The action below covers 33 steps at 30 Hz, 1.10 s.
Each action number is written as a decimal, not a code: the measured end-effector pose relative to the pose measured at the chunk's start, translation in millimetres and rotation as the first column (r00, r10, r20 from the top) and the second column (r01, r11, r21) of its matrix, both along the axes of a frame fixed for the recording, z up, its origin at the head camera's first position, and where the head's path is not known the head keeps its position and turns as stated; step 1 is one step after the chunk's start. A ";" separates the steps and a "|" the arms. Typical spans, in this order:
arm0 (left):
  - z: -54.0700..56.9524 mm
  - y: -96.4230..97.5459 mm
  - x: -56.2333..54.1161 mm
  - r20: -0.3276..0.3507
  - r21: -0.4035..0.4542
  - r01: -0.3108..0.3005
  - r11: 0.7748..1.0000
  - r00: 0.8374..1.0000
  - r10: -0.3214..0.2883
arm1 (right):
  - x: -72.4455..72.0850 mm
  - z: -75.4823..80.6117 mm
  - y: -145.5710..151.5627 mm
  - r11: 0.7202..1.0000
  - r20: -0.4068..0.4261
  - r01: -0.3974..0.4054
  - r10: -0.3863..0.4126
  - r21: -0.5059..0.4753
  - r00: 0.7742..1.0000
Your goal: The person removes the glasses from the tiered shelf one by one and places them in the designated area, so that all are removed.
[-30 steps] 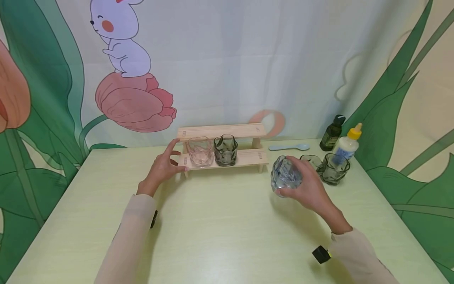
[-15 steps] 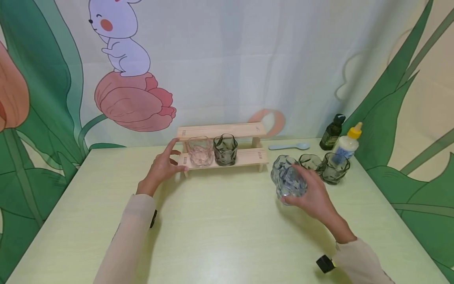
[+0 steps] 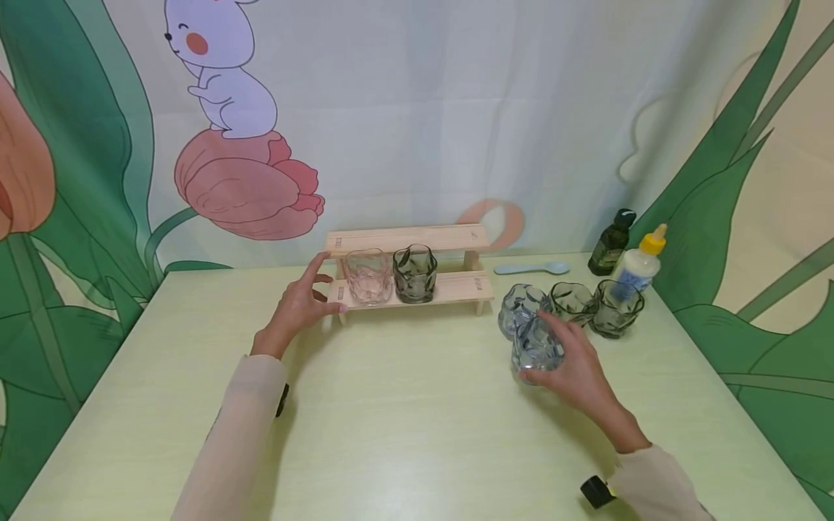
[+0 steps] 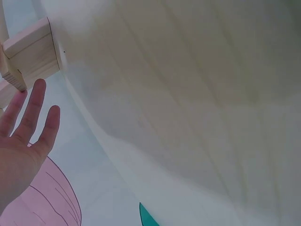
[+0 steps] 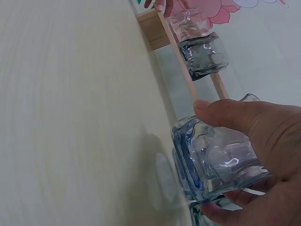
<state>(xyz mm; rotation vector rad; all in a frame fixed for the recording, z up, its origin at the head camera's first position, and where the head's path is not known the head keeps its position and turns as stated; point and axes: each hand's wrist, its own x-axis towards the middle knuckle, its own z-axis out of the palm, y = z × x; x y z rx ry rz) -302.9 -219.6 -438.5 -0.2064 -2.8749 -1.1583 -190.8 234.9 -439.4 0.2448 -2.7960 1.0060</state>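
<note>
My right hand (image 3: 576,365) grips a bluish clear glass tumbler (image 5: 225,155) between thumb and fingers, in front of a second bluish tumbler (image 3: 521,307). In the right wrist view the held tumbler is tilted, a little off the tabletop. At the left end of a two-tier wooden rack (image 3: 449,289), my left hand (image 3: 296,311) rests its spread fingertips against the wood. On the rack's lower tier stand a pinkish tumbler (image 3: 368,278) and a smoky grey tumbler (image 3: 415,275), side by side. The left wrist view shows several fingers (image 4: 35,113) extended, the nearest touching the rack.
Two grey-green tumblers (image 3: 572,300) (image 3: 615,310) stand right of the bluish ones. Behind them are a dark bottle (image 3: 609,246) and a white bottle with a yellow cap (image 3: 637,264). A pale blue spoon (image 3: 531,269) lies near the patterned backdrop.
My right hand has moved slightly right and toward me with the tumbler, so the second bluish tumbler behind shows more. My left hand and the rack have stayed put.
</note>
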 end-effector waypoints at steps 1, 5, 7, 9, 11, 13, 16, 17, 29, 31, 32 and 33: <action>-0.1 -0.2 -0.1 -0.001 -0.001 0.000 1.000 1.000 0.000 | -0.2 -2.0 -0.1 1.000 -0.004 -0.001 0.001 -0.002 1.000; -0.1 -0.2 0.1 0.000 -0.002 0.001 1.000 1.000 -0.001 | -0.4 -9.3 -0.3 1.000 -0.005 0.000 0.000 -0.004 1.000; 0.1 0.2 0.4 0.004 0.001 0.001 1.000 1.000 -0.001 | -0.4 -11.8 -0.4 1.000 -0.010 0.005 -0.005 -0.006 1.000; 0.3 0.5 0.5 0.009 0.004 0.001 1.000 1.000 -0.001 | -0.4 -13.6 -0.4 1.000 -0.020 0.012 -0.012 -0.009 1.000; 0.4 0.7 0.6 0.012 0.007 0.000 1.000 1.000 0.000 | -0.4 -14.7 -0.5 1.000 -0.032 0.018 -0.018 -0.015 0.999; 0.6 0.8 0.5 0.011 0.007 -0.001 1.000 1.000 0.001 | -0.5 -15.6 -0.4 1.000 -0.045 0.022 -0.022 -0.020 0.999; 0.4 0.5 -0.1 0.006 0.004 -0.001 1.000 1.000 0.001 | -1.0 -16.5 -0.3 0.999 -0.055 0.027 -0.029 -0.026 0.998; 0.3 0.4 -0.3 0.005 0.003 0.000 1.000 1.000 0.000 | -1.2 -16.6 -0.2 0.999 -0.055 0.029 -0.031 -0.027 0.998; 0.6 0.9 0.4 0.018 0.003 -0.010 1.000 1.000 0.010 | -4.3 -19.2 -0.2 0.999 -0.032 0.028 -0.029 -0.022 0.999; 0.9 0.9 0.4 0.017 0.001 -0.009 1.000 1.000 0.009 | -4.7 -20.0 -0.2 0.999 -0.028 0.027 -0.027 -0.020 0.999; 1.0 0.9 0.3 0.016 0.000 -0.009 1.000 1.000 0.009 | -4.9 -20.4 -0.2 1.000 -0.026 0.026 -0.026 -0.017 0.999; 1.1 0.6 0.1 0.014 -0.002 -0.009 1.000 1.000 0.009 | -5.1 -20.8 -0.3 1.000 -0.026 0.025 -0.025 -0.016 0.999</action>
